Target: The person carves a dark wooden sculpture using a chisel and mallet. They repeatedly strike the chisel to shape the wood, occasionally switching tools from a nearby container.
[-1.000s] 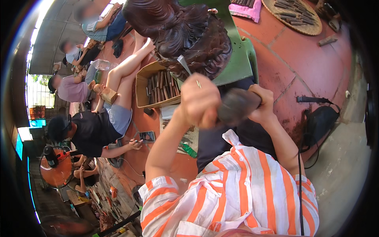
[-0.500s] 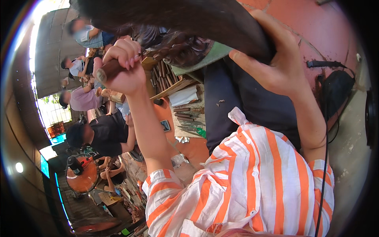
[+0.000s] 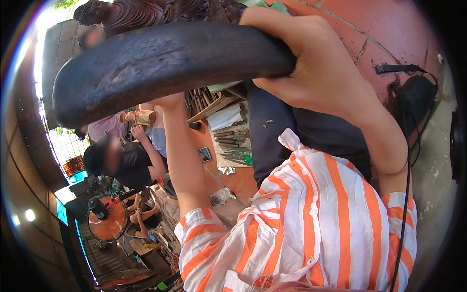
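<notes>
My right hand (image 3: 311,63) is closed around the narrow end of a long, dark, curved wooden mallet (image 3: 170,68), which stretches leftward across the upper view. Behind the mallet is my left hand (image 3: 169,100); only the wrist and heel of the hand show, and its fingers are hidden. Any tool there is covered too. Beyond the mallet lies a dark carved wooden statue (image 3: 141,15), with a knobbed head at the far left and folded drapery. Part of a green cloth (image 3: 278,6) shows at its right end.
Wooden-handled chisels (image 3: 232,142) lie on a mat left of my legs, near a tray of tools (image 3: 214,107) and a phone (image 3: 204,155). Several people sit at the left, by an orange fan (image 3: 106,221). A black bag (image 3: 417,102) rests at the right.
My right hand has brought the mallet nearer and lower, so it now covers my left hand. Earlier the left hand was visibly gripping a wooden tool handle. More of the statue shows now.
</notes>
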### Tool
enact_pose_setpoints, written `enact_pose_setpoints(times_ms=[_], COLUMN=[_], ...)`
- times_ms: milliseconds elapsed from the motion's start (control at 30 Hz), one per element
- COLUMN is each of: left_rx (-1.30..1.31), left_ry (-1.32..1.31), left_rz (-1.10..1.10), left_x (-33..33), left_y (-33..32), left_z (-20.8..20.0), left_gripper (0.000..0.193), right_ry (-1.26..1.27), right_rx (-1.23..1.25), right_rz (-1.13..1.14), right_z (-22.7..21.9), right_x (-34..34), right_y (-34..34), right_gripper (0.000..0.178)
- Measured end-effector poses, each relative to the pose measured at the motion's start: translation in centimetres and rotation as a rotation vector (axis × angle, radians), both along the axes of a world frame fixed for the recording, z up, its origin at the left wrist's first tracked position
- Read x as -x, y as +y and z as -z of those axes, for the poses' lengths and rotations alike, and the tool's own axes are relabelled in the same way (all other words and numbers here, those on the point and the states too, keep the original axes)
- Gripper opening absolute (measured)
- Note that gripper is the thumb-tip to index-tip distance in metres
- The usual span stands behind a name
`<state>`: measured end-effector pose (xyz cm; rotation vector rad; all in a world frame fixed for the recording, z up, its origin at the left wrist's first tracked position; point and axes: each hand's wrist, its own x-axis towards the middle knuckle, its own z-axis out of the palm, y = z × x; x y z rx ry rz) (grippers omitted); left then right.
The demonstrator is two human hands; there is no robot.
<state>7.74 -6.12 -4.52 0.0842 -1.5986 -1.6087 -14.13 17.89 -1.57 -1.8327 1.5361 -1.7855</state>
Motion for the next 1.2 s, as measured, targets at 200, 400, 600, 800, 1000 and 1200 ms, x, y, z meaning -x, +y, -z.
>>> enact_pose_setpoints(times_ms=[200, 400, 600, 800, 1000, 1200], left_rx=[0.060, -0.265, 0.731, -0.097, -0.227, -0.120], left_ry=[-0.052, 0.194, -0.203, -0.068, -0.019, -0.031], left_rz=[0.014, 0.653, -0.631, -0.525, -0.149, -0.221], left_x=[0.8, 1.5, 2.9, 3.9, -0.8, 1.0], left_y=[-0.5, -0.2, 0.7, 1.0, -0.9, 2.0], left_z=[0.9, 0.4, 0.6, -5.3, -8.7, -4.8], left_gripper=[0.069, 0.058, 0.041, 0.038, 0.034, 0.045], right_ry=[0.016, 0.133, 0.314, 0.290, 0.286, 0.245], right_rx=[-0.017, -0.024, -0.057, -0.037, -0.005, -0.012], right_rz=[-0.081, 0.019, 0.204, 0.241, 0.248, 0.191], right_z=[-0.5, -0.9, -0.6, -1.3, -1.1, -1.9], right_x=[0.2, 0.2, 0.3, 0.8, 1.7, 1.0], right_y=[-1.4, -1.8, -3.3, -2.1, -1.5, -1.2], right_gripper=[0.029, 0.027, 0.023, 0.030, 0.037, 0.038])
